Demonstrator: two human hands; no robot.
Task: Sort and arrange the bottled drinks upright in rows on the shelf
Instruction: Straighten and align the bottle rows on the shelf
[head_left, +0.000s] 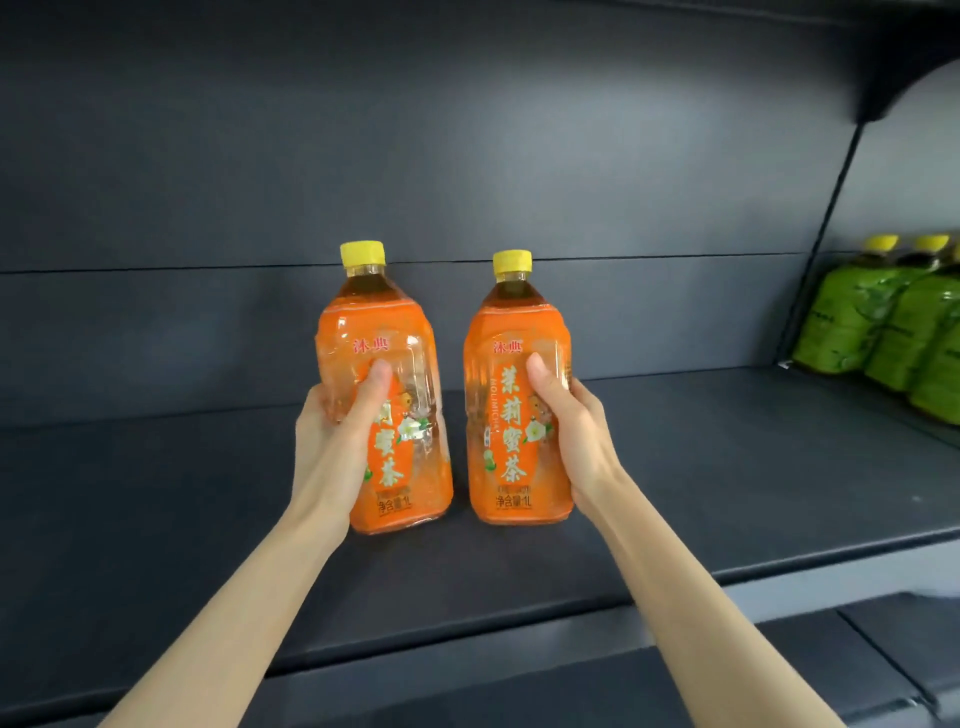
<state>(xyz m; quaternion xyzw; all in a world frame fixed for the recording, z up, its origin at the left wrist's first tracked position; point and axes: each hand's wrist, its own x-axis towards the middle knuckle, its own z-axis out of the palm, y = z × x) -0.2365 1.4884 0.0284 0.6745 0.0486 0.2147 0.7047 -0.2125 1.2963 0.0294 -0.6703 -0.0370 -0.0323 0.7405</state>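
Observation:
Two large orange-labelled tea bottles with yellow caps are upright side by side over the dark shelf (156, 519). My left hand (337, 415) grips the left orange bottle (405, 364) around its middle, thumb across the label. My right hand (566, 415) grips the right orange bottle (506, 415) the same way from its right side. Both bottle bases sit at or just above the shelf surface; I cannot tell whether they touch it. A narrow gap separates the two bottles.
A row of green-labelled bottles (878, 322) with yellow caps stands upright on the neighbouring shelf section at the right, beyond a slanted divider (826, 218). The dark back panel rises behind. A lower shelf edge (883, 649) shows at the bottom right.

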